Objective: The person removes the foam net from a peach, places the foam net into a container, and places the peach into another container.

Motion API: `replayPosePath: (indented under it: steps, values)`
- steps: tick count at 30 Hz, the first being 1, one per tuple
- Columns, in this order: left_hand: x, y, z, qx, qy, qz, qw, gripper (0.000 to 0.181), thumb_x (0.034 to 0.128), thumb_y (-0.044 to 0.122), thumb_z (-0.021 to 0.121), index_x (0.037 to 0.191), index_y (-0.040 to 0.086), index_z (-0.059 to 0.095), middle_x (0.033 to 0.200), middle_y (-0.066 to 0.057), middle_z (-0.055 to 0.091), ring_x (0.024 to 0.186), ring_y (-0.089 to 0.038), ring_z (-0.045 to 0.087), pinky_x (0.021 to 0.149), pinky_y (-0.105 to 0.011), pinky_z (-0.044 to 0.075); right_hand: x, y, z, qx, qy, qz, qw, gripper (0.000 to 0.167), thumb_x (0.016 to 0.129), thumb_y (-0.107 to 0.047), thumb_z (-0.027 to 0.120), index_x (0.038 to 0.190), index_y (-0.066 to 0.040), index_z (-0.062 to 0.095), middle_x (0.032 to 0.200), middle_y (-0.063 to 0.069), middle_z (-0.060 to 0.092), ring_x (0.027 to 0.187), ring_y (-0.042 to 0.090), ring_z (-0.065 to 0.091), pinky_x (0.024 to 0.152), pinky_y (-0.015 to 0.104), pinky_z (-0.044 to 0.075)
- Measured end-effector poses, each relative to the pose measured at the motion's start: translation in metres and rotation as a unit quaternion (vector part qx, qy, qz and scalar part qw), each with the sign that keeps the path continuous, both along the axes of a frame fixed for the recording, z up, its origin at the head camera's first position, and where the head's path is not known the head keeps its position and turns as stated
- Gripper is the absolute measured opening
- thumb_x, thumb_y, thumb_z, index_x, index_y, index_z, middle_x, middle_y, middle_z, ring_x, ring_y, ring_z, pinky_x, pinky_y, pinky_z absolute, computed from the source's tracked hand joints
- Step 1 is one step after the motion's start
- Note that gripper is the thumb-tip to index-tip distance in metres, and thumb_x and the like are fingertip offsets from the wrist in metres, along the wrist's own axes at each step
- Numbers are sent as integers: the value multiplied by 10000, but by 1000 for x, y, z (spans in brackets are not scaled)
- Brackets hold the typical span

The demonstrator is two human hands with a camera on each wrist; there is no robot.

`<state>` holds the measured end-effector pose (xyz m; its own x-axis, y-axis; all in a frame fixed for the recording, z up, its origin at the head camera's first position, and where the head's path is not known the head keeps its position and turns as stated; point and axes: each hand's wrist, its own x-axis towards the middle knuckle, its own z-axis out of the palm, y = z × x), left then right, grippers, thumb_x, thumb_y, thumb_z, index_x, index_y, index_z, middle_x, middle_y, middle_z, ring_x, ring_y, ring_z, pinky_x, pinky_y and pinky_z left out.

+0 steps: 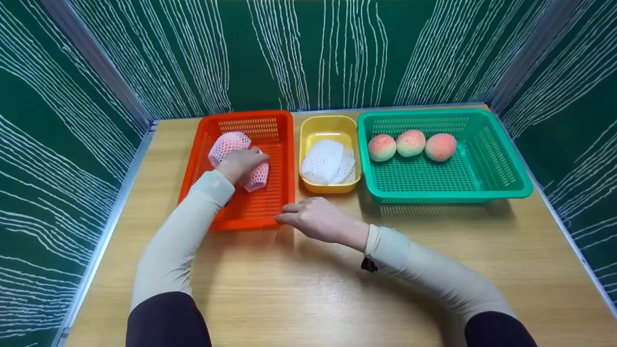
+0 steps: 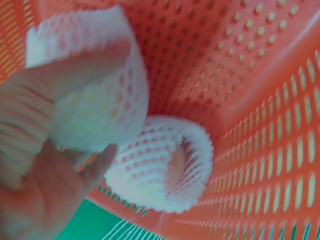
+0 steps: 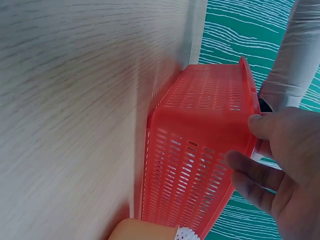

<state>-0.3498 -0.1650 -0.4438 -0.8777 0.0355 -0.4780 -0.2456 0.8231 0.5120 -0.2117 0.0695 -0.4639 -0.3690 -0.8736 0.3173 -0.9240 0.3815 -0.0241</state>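
Left of centre: left hand (image 1: pixel 241 163) grips netted peach (image 2: pixel 100 110), right hand (image 1: pixel 315 219) pinches red basket (image 1: pixel 290 168) at corner. Step judged: pick-up; next move likely requires lifting clear.

A pale wood-grain desk (image 1: pixel 308 299) carries three containers along its far edge: a red basket (image 1: pixel 289 164) toward the far left corner, a green basket (image 1: pixel 453 194) reaching toward the far right corner, and a smaller yellow tub (image 1: pixel 330 188) standing between the two
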Motion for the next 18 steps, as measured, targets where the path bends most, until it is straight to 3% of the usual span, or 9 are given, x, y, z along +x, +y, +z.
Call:
replayPosePath:
  steps: [1,3,5,7,10,13,15,18]
  values:
    - [0,0,-3,167,18,192,9997,694,752,629,699,1357,340,521,1219,36,604,1044,-208,569,994,-530,414,0,0,0,3,-4,-1,10000,292,955,-97,594,1230,-147,674,1148,16,687,944,169,671,769,304,544]
    - [-3,-1,-6,-95,295,-369,9988,707,795,580,689,1417,313,484,1315,27,571,1104,-218,547,1030,-531,375,0,0,-1,0,-20,-12,10000,292,957,-97,589,1232,-151,673,1150,13,685,941,167,671,766,302,544]
    - [-4,-3,-8,-657,578,-1157,9894,733,811,429,742,1465,318,429,1432,19,484,1215,-243,488,1066,-549,315,0,0,-1,-20,-34,2,10000,291,958,-95,588,1231,-149,672,1150,14,685,947,168,670,772,305,544]
    - [-6,-5,-8,-1286,929,-1994,9670,801,784,265,796,1481,307,403,1499,-9,410,1306,-274,421,1084,-560,274,0,0,-1,-43,-32,10,10000,289,959,-93,587,1229,-147,672,1151,17,685,953,171,669,778,308,544]
    - [-8,-6,-6,-1914,1195,-2759,9343,980,692,133,857,1509,312,347,1547,-37,332,1377,-306,336,1094,-569,242,0,0,-1,-94,-24,48,9999,284,959,-91,588,1225,-142,672,1144,21,687,949,174,670,779,310,545]
    - [-9,-6,-2,-2028,1147,-2818,9308,987,700,130,852,1518,305,328,1550,-49,324,1384,-320,321,1094,-572,237,-1,1,-2,-142,1,82,9999,282,957,-88,587,1219,-141,675,1138,18,688,944,169,671,772,304,546]
    - [-10,-6,2,-2009,1083,-2704,9353,979,717,134,844,1523,306,316,1556,-48,310,1387,-326,313,1093,-574,237,-1,1,-2,-168,30,96,9998,282,957,-89,585,1219,-144,676,1137,13,688,944,165,670,769,299,545]
    - [-12,-4,9,-2064,1142,-2760,9318,995,705,136,853,1525,291,313,1557,-65,303,1388,-339,306,1085,-581,248,-1,1,-2,-175,92,63,9998,281,954,-92,590,1215,-149,678,1133,6,688,948,164,668,762,302,545]
